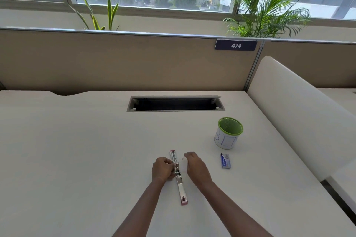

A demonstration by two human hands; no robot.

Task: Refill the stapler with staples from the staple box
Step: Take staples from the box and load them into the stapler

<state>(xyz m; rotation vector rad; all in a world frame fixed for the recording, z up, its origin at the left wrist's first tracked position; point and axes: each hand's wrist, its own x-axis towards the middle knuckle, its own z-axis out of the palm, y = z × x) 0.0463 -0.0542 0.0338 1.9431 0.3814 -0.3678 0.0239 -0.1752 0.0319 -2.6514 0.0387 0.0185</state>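
A: Lying opened flat on the desk, the stapler is pinched at mid-length by the left hand.

B: Right hand noted just beside it, fingers curled, grip undeterminable; staple box lies further right.

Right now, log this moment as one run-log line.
stapler: opened flat | left hand: steadying it | right hand: beside it | staple box: on desk

Staple box label unreadable — right hand fingertip contents too small to tell.
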